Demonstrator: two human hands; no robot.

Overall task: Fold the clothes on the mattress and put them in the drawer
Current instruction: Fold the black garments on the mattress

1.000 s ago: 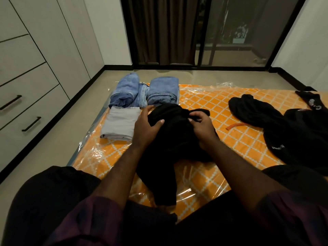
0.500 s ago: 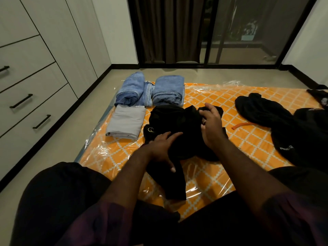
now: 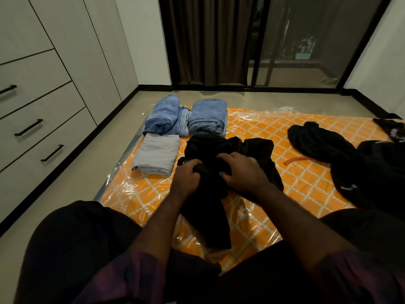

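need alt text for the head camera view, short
Both hands, left hand and right hand, grip a crumpled black garment on an orange patterned mattress. Folded jeans and a folded grey cloth lie beside it; unfolded black clothes lie to the right, closed drawers left.

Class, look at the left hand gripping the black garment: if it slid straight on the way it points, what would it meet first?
The left hand points up and rightward, so it would likely first meet the right hand on the black garment; depth is unclear.

Both hands now sit together mid-garment: left hand (image 3: 186,174) grips the black garment (image 3: 221,150), right hand (image 3: 243,172) seemingly presses beside it.
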